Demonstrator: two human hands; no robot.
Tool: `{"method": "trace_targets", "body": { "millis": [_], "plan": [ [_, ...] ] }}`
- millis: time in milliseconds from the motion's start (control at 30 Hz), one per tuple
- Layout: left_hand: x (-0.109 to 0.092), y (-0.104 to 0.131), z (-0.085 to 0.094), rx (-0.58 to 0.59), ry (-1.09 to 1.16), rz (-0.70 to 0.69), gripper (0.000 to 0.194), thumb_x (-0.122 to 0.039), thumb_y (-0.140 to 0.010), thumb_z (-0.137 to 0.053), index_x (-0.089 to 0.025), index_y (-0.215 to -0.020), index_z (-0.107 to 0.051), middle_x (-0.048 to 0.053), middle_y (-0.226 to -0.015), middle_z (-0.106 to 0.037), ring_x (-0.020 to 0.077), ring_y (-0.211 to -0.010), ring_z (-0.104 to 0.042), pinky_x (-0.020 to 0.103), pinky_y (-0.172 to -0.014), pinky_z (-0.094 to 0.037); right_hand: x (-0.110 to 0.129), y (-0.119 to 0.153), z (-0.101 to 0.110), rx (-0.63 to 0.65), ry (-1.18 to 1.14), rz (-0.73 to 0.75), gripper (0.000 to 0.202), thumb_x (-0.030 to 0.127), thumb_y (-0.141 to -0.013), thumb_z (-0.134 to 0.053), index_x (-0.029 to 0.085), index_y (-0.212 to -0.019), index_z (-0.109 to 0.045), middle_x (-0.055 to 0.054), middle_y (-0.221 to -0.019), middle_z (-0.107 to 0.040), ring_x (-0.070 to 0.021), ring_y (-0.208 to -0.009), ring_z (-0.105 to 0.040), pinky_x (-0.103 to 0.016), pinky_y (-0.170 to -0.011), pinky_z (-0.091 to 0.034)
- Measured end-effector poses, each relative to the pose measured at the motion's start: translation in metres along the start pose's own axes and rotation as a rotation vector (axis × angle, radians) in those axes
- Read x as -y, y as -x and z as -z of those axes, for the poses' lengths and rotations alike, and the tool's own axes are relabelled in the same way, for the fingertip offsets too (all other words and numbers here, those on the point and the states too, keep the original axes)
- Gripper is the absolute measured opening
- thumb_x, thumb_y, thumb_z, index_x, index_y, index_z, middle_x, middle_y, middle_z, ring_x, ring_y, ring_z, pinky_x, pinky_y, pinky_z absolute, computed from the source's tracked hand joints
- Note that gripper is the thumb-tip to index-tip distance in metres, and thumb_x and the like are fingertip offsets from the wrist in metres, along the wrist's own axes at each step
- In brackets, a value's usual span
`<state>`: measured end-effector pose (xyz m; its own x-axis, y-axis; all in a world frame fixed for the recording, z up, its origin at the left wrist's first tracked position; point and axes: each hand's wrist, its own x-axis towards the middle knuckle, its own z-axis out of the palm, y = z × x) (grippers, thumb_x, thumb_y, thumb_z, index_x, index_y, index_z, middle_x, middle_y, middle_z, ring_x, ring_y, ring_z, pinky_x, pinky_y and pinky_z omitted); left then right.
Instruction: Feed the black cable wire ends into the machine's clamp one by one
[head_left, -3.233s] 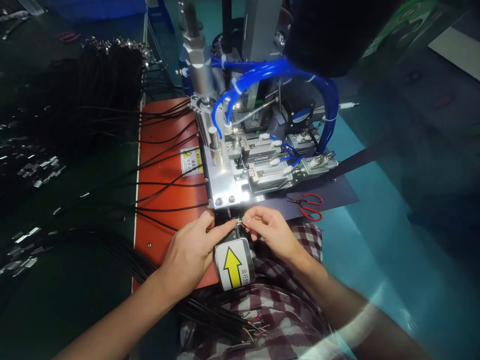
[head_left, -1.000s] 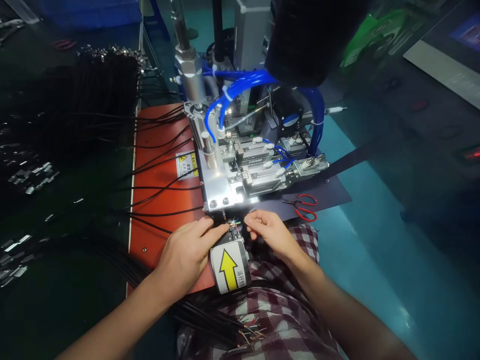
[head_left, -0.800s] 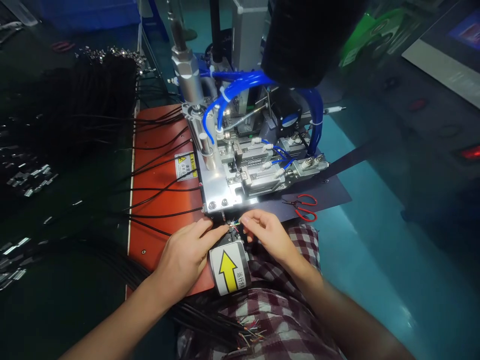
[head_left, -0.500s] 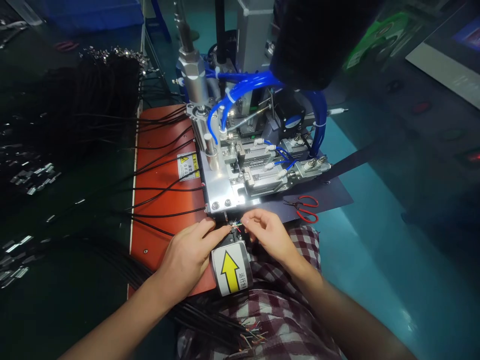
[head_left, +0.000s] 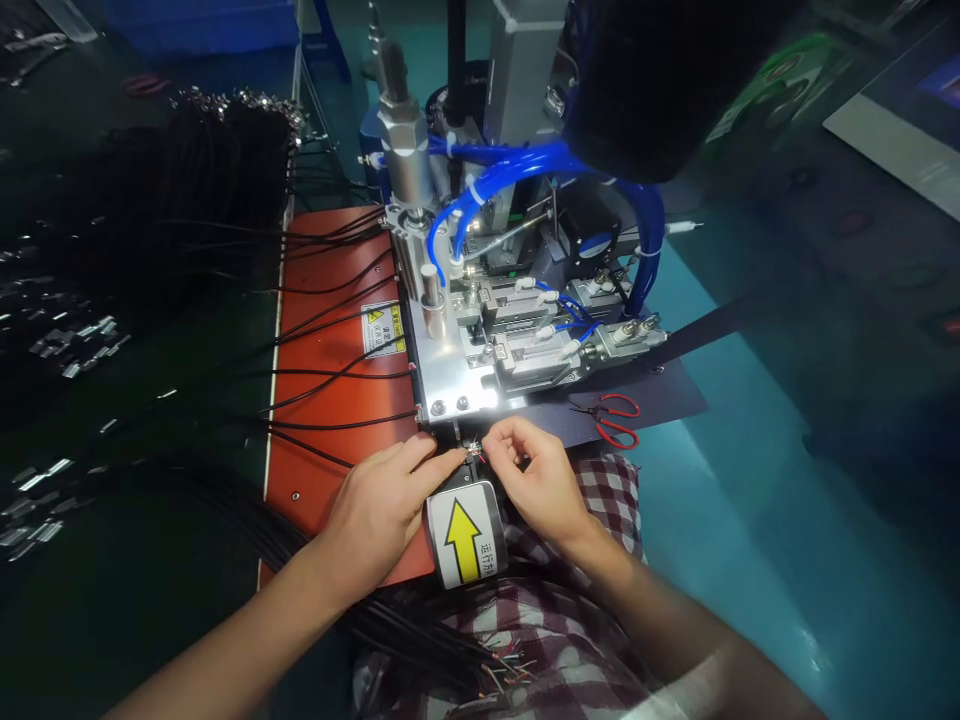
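Note:
Over the front end of the machine's track, both my hands meet at the stripped end of a black cable [head_left: 330, 457]. My left hand [head_left: 382, 505] is closed on this cable, its thumb and forefinger pressing near a small metal piece [head_left: 472, 450]. Facing it from the right, my right hand [head_left: 541, 478] pinches at the thin coloured wires [head_left: 482, 455] there. The fingertips hide most of the wires. Just below lies a white label with a yellow arrow [head_left: 463, 540] on a rounded cover.
Ahead stands a machine with metal cylinders [head_left: 532, 355] and blue air hoses [head_left: 525, 160]. Several cables cross the orange plate [head_left: 315, 330] into its side. Red-handled snips [head_left: 616, 420] lie on the dark plate. A cable bundle [head_left: 420, 635] with bare wire ends rests on my lap.
The view has shifted slightly, so the machine appears a little further right. Fewer coloured wires show between my fingertips, and my right hand stays pinched close to the left.

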<state>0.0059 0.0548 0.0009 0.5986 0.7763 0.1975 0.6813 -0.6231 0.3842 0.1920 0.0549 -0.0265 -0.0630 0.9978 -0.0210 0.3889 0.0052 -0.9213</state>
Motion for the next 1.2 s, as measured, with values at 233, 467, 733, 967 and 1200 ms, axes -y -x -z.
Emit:
{"method": "trace_targets", "body": {
  "millis": [233,467,733,967,1200],
  "plan": [
    [0.001,0.001,0.0,0.002,0.007,-0.003,0.037,-0.007,-0.087,-0.036,-0.015,-0.112,-0.062,0.009,-0.087,-0.061,0.019,-0.073,-0.058,0.03,-0.062,-0.052,-0.012,-0.003,0.003,0.021,-0.178,-0.228,0.02,0.035,-0.083,-0.054,0.016,-0.076,-0.057,0.0,-0.065,-0.055,-0.0111,-0.052,-0.047,-0.023,-0.047,-0.039],
    [0.001,0.001,-0.001,-0.002,0.003,0.006,0.035,-0.008,-0.087,-0.038,-0.015,-0.111,-0.062,0.009,-0.091,-0.062,0.0196,-0.077,-0.059,0.03,-0.064,-0.052,0.002,-0.006,0.0,0.033,-0.185,-0.168,0.017,0.031,-0.081,-0.056,0.016,-0.075,-0.06,0.001,-0.061,-0.056,-0.0113,-0.052,-0.047,-0.023,-0.049,-0.039],
    [0.002,0.003,-0.002,-0.005,0.001,0.001,0.036,-0.006,-0.086,-0.038,-0.015,-0.111,-0.062,0.009,-0.091,-0.063,0.0188,-0.077,-0.06,0.029,-0.064,-0.052,0.005,-0.001,-0.002,0.015,-0.062,-0.054,0.013,0.025,-0.085,-0.049,0.018,-0.076,-0.055,0.002,-0.063,-0.052,-0.0113,-0.054,-0.047,-0.023,-0.054,-0.039],
    [0.0,-0.001,0.001,-0.049,-0.051,-0.039,0.033,-0.008,-0.088,-0.035,-0.012,-0.104,-0.063,0.01,-0.086,-0.065,0.0181,-0.073,-0.061,0.028,-0.061,-0.053,-0.004,-0.004,0.0,0.08,-0.332,-0.283,0.016,0.032,-0.081,-0.053,0.017,-0.073,-0.053,0.004,-0.058,-0.048,-0.01,-0.048,-0.043,-0.022,-0.045,-0.036],
    [-0.001,-0.003,0.003,-0.051,-0.072,-0.047,0.033,-0.01,-0.089,-0.034,-0.011,-0.103,-0.064,0.011,-0.085,-0.065,0.0199,-0.072,-0.062,0.029,-0.059,-0.053,-0.003,0.009,0.002,0.058,-0.372,-0.362,0.02,0.036,-0.077,-0.058,0.016,-0.074,-0.057,0.003,-0.057,-0.047,-0.0095,-0.047,-0.041,-0.022,-0.043,-0.033]
  ]
}}
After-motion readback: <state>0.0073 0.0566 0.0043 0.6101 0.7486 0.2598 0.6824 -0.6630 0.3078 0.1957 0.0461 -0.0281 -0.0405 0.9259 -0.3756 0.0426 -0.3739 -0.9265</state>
